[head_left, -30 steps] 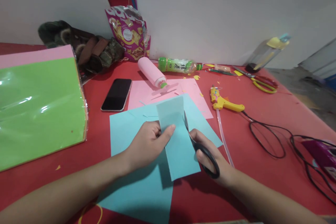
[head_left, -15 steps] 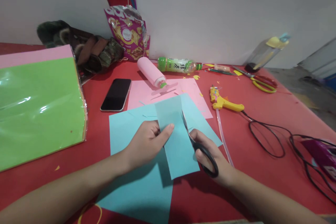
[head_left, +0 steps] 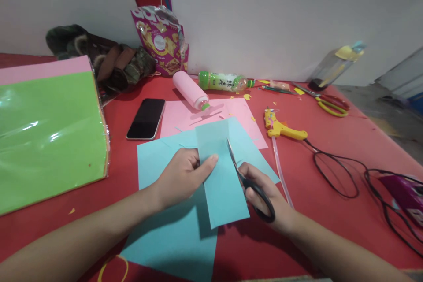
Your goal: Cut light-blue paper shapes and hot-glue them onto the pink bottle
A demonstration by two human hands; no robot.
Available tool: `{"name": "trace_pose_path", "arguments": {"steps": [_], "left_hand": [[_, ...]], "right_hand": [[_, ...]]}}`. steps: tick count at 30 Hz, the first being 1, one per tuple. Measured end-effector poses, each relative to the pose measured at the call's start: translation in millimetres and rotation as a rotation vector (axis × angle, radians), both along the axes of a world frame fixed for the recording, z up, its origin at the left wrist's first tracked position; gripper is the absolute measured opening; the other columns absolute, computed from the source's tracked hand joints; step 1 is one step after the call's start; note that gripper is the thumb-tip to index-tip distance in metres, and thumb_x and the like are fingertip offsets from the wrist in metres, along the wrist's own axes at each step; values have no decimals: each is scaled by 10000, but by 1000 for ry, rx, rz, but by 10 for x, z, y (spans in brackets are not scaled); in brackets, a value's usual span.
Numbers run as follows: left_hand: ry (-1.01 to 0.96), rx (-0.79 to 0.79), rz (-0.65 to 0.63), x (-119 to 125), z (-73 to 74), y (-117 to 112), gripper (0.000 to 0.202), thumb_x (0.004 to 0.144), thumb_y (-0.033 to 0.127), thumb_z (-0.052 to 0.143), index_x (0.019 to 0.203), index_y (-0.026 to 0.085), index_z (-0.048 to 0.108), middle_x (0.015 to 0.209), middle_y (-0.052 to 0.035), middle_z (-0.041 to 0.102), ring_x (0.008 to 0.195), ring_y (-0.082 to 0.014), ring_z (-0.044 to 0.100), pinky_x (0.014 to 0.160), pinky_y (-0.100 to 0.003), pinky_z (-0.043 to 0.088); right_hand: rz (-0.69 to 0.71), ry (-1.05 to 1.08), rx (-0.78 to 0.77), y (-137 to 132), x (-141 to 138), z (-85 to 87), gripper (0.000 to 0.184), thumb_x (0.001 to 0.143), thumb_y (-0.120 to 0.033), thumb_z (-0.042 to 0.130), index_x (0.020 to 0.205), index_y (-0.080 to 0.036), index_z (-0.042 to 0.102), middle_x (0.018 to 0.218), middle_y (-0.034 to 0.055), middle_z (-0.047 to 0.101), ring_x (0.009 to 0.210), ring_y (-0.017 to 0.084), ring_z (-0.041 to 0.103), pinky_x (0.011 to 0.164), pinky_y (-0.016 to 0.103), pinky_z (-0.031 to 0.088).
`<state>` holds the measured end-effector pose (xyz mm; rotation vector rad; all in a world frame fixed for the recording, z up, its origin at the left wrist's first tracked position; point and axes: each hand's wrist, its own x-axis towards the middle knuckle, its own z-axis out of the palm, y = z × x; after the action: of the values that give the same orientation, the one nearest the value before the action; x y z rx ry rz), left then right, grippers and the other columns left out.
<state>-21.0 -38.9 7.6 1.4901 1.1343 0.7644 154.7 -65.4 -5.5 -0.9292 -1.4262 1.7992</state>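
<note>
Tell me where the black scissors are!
In the head view, the black scissors are right of centre in the right hand, blades at the right edge of the blue strip.

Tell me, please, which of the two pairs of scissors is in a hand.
The black-handled scissors, held in the right hand at the edge of the held blue paper; the red-and-yellow-handled pair lies on the table.

On the table (head_left: pixel 310 189), from the held paper piece (head_left: pixel 224 189): phone (head_left: pixel 146 119) at 10 o'clock, snack bag (head_left: pixel 159 48) at 11, drink bottle (head_left: pixel 223 82) at 12, glue gun (head_left: pixel 287 131) at 2.
</note>
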Motion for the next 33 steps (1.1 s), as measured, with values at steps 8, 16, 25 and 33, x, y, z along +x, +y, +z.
{"name": "trace_pose_path", "arguments": {"steps": [8,16,25,33], "left_hand": [[-63,-28,-23,10,-8,6,299,783,286,416,529,138,470,493,34,465,436,-58,393,367,-141,321],[-79,-80,-16,7,-10,2,313,784,305,425,525,132,460,489,38,454,434,-49,388,382,-131,327],[-148,-173,-11,2,0,7,280,773,306,447,572,124,513,522,25,527,462,-62,458,419,-137,383],[-196,-200,-36,-17,24,16,273,772,270,465,545,128,518,497,44,525,439,-50,445,405,-128,372]], "right_hand": [[-20,-26,6,10,-6,13,402,713,-582,501,702,-218,330,523,-52,430,442,96,446,419,227,359],[-29,-18,-14,-1,-10,2,415,707,-578,517,698,-213,320,536,-68,411,438,87,468,405,210,363],[-32,41,-45,-8,-4,-60,416,703,-559,541,693,-216,307,520,-84,394,424,74,460,401,199,364],[-48,81,-70,-10,-9,-69,416,692,-533,576,684,-211,313,523,-91,381,410,60,450,389,183,342]]}}
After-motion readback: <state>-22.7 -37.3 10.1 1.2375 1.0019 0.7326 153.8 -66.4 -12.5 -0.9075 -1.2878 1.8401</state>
